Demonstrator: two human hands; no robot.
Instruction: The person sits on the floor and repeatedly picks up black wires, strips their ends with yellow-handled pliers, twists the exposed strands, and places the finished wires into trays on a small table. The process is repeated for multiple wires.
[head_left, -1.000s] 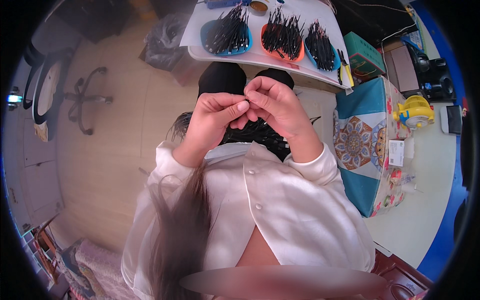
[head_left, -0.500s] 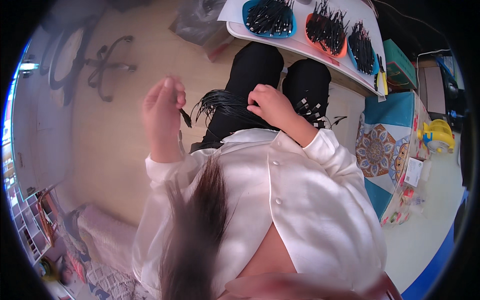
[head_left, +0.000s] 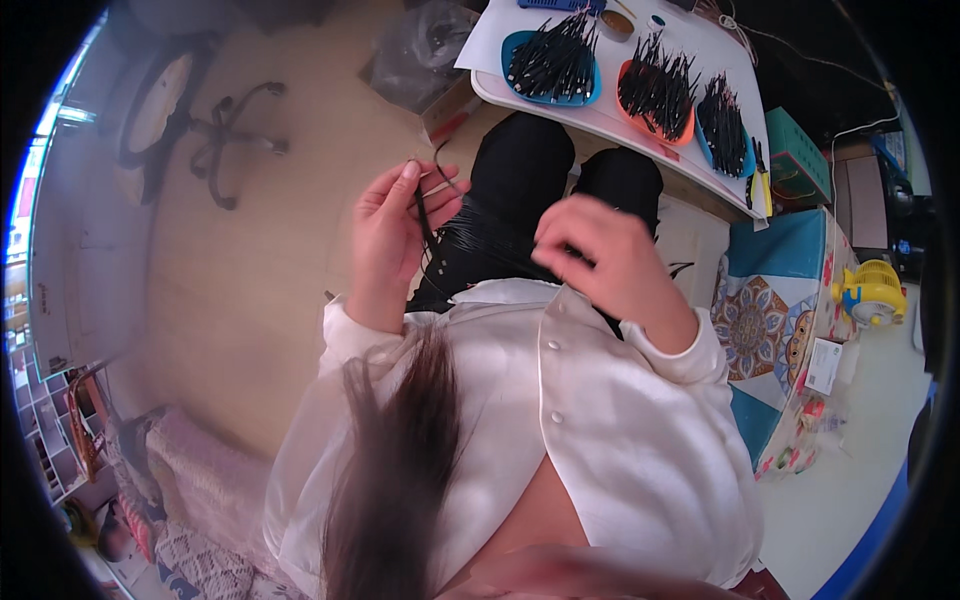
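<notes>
A thin black cable is pinched between the thumb and fingers of my left hand, raised at the left side of my lap. One end of it hangs down past the palm, and a thin strand curves up by the fingertips. Across my black trousers lies a bundle of black cables, partly lost against the dark cloth. Over the right side of the lap is my right hand, its fingers bent and smeared by motion. What those fingers hold, if anything, cannot be made out.
Ahead, a white table carries a blue tray, an orange tray and another blue tray, all full of short black cables. Yellow-handled pliers lie at the table's right edge. A yellow fan stands at the right.
My left hand has moved right, toward the lap, and turned with its palm showing and the cable in its fingers. My right hand has lifted off the bundle and shifted right and nearer.
</notes>
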